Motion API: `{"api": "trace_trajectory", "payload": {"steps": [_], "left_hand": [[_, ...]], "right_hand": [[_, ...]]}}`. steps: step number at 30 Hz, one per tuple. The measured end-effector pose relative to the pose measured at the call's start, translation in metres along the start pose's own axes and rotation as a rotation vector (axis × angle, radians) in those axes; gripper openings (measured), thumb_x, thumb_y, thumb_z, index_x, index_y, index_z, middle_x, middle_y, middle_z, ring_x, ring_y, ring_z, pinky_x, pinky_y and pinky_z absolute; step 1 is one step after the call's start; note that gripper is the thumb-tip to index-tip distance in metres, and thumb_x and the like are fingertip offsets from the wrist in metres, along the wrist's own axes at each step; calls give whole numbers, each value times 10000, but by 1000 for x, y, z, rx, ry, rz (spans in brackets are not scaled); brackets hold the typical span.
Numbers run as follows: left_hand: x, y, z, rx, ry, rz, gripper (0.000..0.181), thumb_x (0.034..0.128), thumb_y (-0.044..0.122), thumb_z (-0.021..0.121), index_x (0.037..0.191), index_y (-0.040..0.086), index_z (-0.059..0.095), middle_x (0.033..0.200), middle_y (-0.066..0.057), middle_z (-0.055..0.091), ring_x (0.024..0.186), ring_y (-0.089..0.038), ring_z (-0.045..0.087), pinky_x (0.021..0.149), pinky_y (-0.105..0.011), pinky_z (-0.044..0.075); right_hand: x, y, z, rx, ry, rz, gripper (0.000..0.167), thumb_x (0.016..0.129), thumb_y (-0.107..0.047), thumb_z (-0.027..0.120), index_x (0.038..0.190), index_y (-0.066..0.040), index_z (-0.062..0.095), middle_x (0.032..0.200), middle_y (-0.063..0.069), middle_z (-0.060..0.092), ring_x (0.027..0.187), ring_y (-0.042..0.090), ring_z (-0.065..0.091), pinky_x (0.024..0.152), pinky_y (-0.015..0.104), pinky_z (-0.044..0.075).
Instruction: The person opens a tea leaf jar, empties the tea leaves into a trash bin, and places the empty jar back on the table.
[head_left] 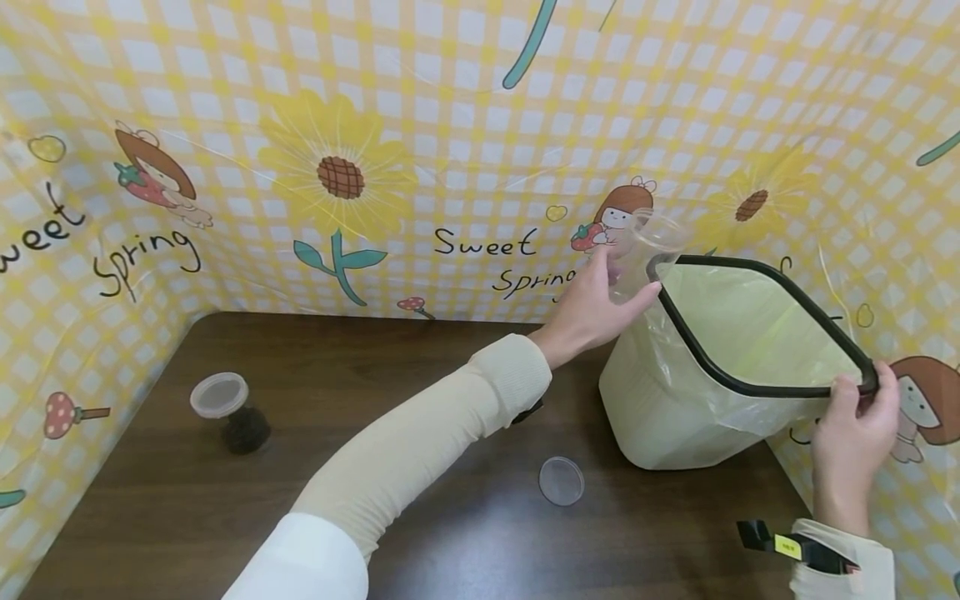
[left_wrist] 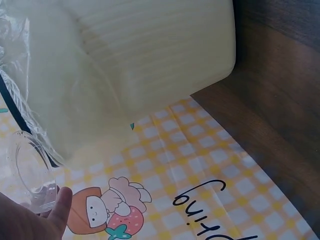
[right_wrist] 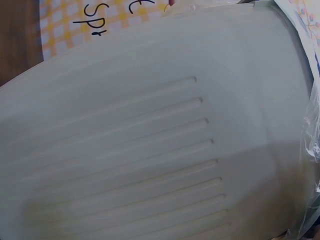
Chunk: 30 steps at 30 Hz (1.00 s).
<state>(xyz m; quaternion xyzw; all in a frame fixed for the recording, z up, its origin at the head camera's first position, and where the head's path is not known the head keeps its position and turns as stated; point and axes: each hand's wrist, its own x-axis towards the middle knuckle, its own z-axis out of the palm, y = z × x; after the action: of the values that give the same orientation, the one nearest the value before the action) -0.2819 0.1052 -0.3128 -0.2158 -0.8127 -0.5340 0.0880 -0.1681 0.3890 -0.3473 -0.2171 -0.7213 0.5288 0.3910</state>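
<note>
A pale bin [head_left: 675, 417] with a black rim and a clear liner stands at the right of the table, its ribbed side [right_wrist: 125, 125] filling the right wrist view. My left hand [head_left: 592, 304] holds a clear plastic cup [head_left: 652, 246] at the rim's left corner; in the left wrist view the cup [left_wrist: 35, 172] is beside the bin [left_wrist: 150, 55], between the thumb and the rest of the left hand [left_wrist: 35, 217]. With thumb and fingers my right hand [head_left: 855, 442] grips the rim's near right corner.
A round clear lid [head_left: 561, 481] lies on the dark wooden table [head_left: 420, 508] in front of the bin. At the far left stands a clear-topped container [head_left: 219, 395] beside something dark [head_left: 245, 430]. Yellow checked sheeting [head_left: 465, 158] surrounds the table's back and sides.
</note>
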Motion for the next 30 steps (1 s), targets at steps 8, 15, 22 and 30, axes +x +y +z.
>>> {"api": "trace_trajectory", "payload": {"steps": [8, 15, 22, 30], "left_hand": [[-6, -7, -3, -40, -17, 18, 678, 953, 474, 659, 1451, 102, 388, 1319, -68, 598, 1191, -158, 558, 983, -277, 456], [-12, -16, -8, -28, -55, 20, 658, 956, 488, 652, 1417, 95, 394, 1347, -77, 568, 1214, -165, 555, 1012, -283, 451], [-22, -27, -12, -17, -97, 13, 675, 961, 493, 639, 1429, 73, 395, 1370, -96, 540, 1224, -178, 552, 1027, -282, 445], [-33, -41, -15, -40, -118, -39, 686, 963, 514, 630, 1439, 88, 382, 1393, -89, 529, 1246, -184, 540, 1038, -329, 448]], "right_hand": [[0, -2, 0, -4, -5, -5, 439, 1005, -152, 459, 1440, -135, 515, 1072, -66, 467, 970, 63, 432, 804, 154, 324], [0, -1, 1, 45, -10, 12, 440, 1005, -142, 471, 1442, -137, 515, 1121, -55, 486, 1010, 77, 444, 816, 141, 331], [0, -1, 1, 15, -10, 6, 448, 1008, -156, 465, 1453, -134, 507, 1125, -69, 484, 1025, 73, 444, 835, 142, 332], [-1, -2, 1, -30, -10, 2, 481, 1009, -167, 447, 1486, -114, 473, 1155, -84, 473, 1057, 68, 438, 860, 119, 337]]}}
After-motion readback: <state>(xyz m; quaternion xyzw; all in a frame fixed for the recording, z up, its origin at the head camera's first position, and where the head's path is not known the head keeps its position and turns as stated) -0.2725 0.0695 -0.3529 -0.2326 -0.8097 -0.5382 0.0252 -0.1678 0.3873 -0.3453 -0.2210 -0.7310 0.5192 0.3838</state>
